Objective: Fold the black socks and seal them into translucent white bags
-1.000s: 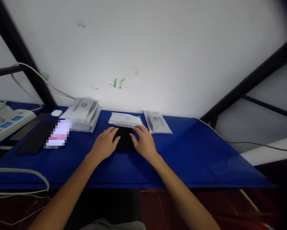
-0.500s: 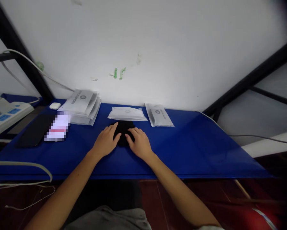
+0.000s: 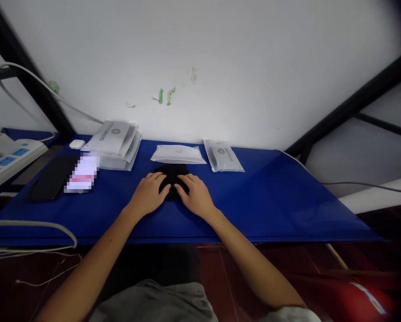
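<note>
A folded black cloth item lies on the blue tabletop, right in front of me; its exact kind cannot be made out. My left hand rests on its left side, fingers laid over the dark fabric and thumb held apart. On the opposite side my right hand lies the same way, with its thumb pointing toward the left one. Both hands look open, pressing on the cloth rather than gripping it. Just behind the cloth is a flat white frosted pouch.
Another printed pouch lies back right, and a stack of pouches back left. Left of these are a white earbud case, a lit phone, a dark phone and a power strip. Black frame bars flank the table.
My fingertips have drawn in slightly on the cloth, the left index finger now more bent. The whole view has tilted a little, shifting things upward. The pouches stay in place.
</note>
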{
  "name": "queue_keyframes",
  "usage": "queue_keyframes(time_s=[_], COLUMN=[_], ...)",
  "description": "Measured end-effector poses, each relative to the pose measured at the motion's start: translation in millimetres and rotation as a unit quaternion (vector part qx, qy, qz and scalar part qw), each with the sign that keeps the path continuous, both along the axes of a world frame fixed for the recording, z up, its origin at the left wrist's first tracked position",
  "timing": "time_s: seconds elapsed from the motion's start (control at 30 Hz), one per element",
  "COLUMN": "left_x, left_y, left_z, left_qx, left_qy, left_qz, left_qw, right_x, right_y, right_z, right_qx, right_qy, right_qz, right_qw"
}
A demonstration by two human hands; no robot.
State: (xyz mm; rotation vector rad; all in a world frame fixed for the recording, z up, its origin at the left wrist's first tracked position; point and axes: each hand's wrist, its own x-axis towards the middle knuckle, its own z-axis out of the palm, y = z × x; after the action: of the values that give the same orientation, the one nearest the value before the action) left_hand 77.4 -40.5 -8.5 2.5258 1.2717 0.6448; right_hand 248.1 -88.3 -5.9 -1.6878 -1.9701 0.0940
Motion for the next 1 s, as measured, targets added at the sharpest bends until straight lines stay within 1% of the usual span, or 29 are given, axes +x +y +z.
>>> queue_keyframes(time_s=[0.13,0.23,0.3,0.4,0.43,0.47,0.5,0.57,0.63,0.73,0.8,0.9,1.0], left_x=[-3.5,-7.1,-9.6,-13.8,-15.4,-17.0,-18.8,-22.3,-25.5,-29.3,-31.0,-32.9,-34.2], left_y=[-10.5,-24.6,-36.2,-50.5,-52.8,-53.6,-52.6,-46.8,-38.3,-27.7,-24.4,-24.1,-25.5], left_z=[9.8,16.9,21.1,25.9,26.6,26.8,26.1,22.3,15.7,3.6,-3.4,-10.6,-14.1], left_qx=[0.006,0.019,0.022,-0.005,-0.013,-0.013,-0.005,0.023,0.029,-0.01,-0.03,-0.032,-0.024], left_qy=[0.024,0.038,0.04,-0.002,-0.031,-0.062,-0.089,-0.116,-0.1,-0.058,-0.046,-0.053,-0.068], left_qz=[-0.002,0.0,-0.013,-0.072,-0.085,-0.086,-0.072,-0.023,0.006,-0.002,-0.001,0.005,-0.002], left_qw=[1.0,0.999,0.999,0.997,0.996,0.994,0.993,0.993,0.995,0.998,0.998,0.998,0.997], right_x=[-0.1,1.0,2.8,6.3,7.1,7.4,7.3,5.6,2.8,-0.6,-1.1,0.2,2.2], right_y=[-5.9,-12.0,-15.1,-17.3,-17.6,-17.8,-18.2,-19.5,-21.4,-24.6,-26.0,-27.0,-26.8], right_z=[3.6,6.9,9.6,13.0,13.7,14.1,14.3,13.7,12.1,7.6,3.7,-1.0,-3.0], right_qx=[-0.013,-0.011,-0.008,-0.008,-0.004,0.003,0.013,0.037,0.044,0.012,-0.013,-0.03,-0.035], right_qy=[0.004,0.017,0.029,0.048,0.056,0.064,0.071,0.079,0.068,0.03,0.004,-0.015,-0.009], right_qz=[0.026,0.059,0.083,0.111,0.113,0.108,0.1,0.078,0.07,0.073,0.08,0.092,0.094], right_qw=[1.0,0.998,0.996,0.993,0.992,0.992,0.992,0.993,0.994,0.997,0.997,0.995,0.995])
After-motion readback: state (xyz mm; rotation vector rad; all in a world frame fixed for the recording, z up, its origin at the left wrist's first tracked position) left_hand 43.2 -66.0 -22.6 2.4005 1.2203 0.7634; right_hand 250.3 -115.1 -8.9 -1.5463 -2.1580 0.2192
